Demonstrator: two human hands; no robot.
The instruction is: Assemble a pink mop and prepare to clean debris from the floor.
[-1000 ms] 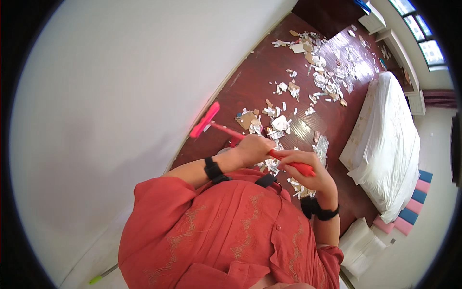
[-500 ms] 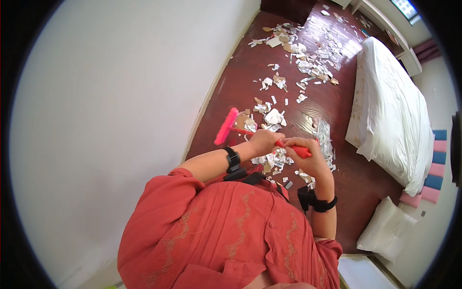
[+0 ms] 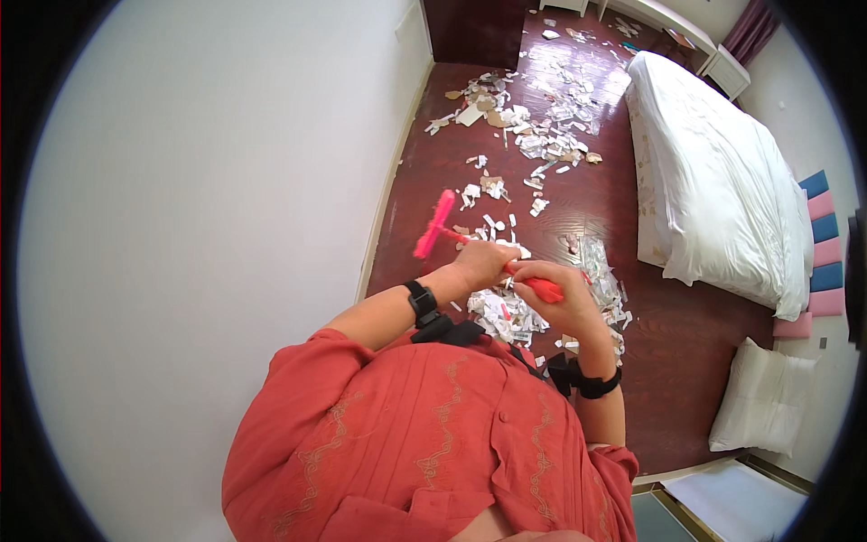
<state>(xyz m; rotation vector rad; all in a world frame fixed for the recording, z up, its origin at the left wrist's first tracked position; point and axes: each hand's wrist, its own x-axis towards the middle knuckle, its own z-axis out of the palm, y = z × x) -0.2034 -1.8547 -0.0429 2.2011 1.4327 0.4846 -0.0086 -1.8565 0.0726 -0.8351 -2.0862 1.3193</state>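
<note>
Both my hands are closed around a long-handled red broom [image 3: 435, 224]. Its bright pink T-shaped head is to the left, close to the wall. My left hand [image 3: 486, 264] wraps the handle nearer the head. Farther back, my right hand [image 3: 562, 294] grips the thick red end of the handle, which shows below its fingers. A heap of paper scraps [image 3: 506, 314] lies on the dark red floor beyond and below my hands, partly hidden by them. Clear plastic packaging [image 3: 596, 266] lies to the right of that heap.
More scattered scraps [image 3: 551, 135] stretch to the far end of the floor [image 3: 596, 203]. A white wall [image 3: 226, 199] runs along the left. To the right stand a white-covered bed [image 3: 722, 190] and a pillow [image 3: 763, 397]. A dark red cabinet [image 3: 474, 32] stands at the far left.
The view has turned, so the bed, cabinet and scraps sit farther left. The broom's head has tipped more upright and shifted slightly right and up. Both hands keep their grip.
</note>
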